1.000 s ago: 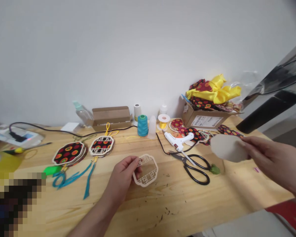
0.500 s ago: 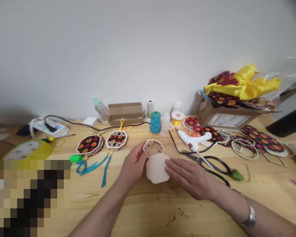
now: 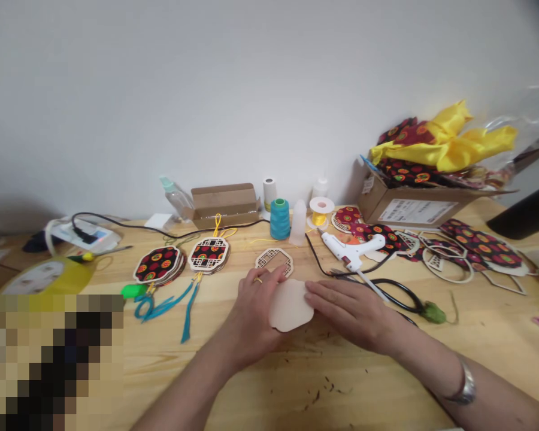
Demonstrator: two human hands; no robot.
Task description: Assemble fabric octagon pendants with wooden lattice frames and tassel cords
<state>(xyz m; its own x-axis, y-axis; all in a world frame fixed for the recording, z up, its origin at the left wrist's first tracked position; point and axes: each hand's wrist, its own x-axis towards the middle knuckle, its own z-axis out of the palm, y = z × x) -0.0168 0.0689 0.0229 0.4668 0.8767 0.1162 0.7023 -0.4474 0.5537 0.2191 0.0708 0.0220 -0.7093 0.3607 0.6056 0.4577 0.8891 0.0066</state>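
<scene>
A plain pale wooden panel with scalloped corners point(image 3: 291, 305) is between my two hands, just above or on the table. My left hand point(image 3: 256, 302) closes on its left edge, a ring on one finger. My right hand point(image 3: 348, 308) has its fingers together on the panel's right edge, thumb hidden. Just behind my left fingertips lies a wooden lattice frame point(image 3: 263, 258), partly covered by that hand. To the left are a finished-looking lattice ornament point(image 3: 209, 254) with a yellow loop and blue tassel, and a stack of fabric-faced panels point(image 3: 159, 264).
Behind my hands stand a teal thread cone point(image 3: 279, 220), a white bottle point(image 3: 299, 222) and a yellow thread spool point(image 3: 321, 212). A white glue gun point(image 3: 353, 248) and black-handled scissors point(image 3: 397, 290) lie right. A fabric-filled cardboard box point(image 3: 415, 206) stands at back right.
My left hand has let go of the lattice frame, which now lies on the table, and has moved onto the plain panel's left edge. My right hand stays at the panel.
</scene>
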